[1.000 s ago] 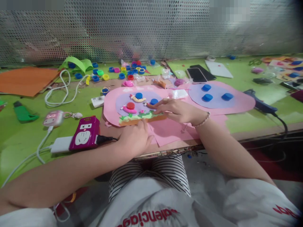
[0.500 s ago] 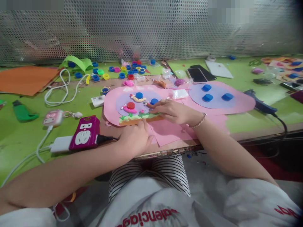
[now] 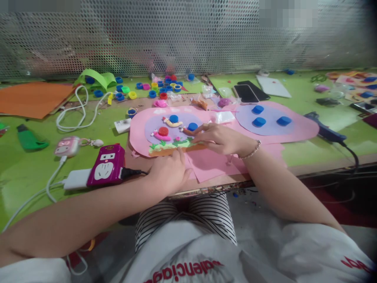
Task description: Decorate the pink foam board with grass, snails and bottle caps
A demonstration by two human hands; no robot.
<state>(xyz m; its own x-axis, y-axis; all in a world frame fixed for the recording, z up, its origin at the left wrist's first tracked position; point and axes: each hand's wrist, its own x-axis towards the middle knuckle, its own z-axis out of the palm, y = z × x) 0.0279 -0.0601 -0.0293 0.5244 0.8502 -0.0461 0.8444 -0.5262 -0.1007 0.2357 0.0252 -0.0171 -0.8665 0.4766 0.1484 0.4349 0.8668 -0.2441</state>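
Two bare hands, at the near side of one pink paper panel. Left hand: fingers bent together against the near edge of a green-and-orange strip along the panel's bottom, thumb apart; whether it grips, cannot tell. Right hand, beaded bracelet at the wrist: fingers slightly spread, curved over the strip's right end, tips beside a brown figure with blue cap; any pinch is hidden. Farther left on the panel: one pink figure with red cap, one cream figure with blue cap.

Surface: green table; second pink panel bearing three blue caps; purple socket block; white cable; orange sheets; assorted caps beyond.

Room: perforated metal screen behind; grey floor below.
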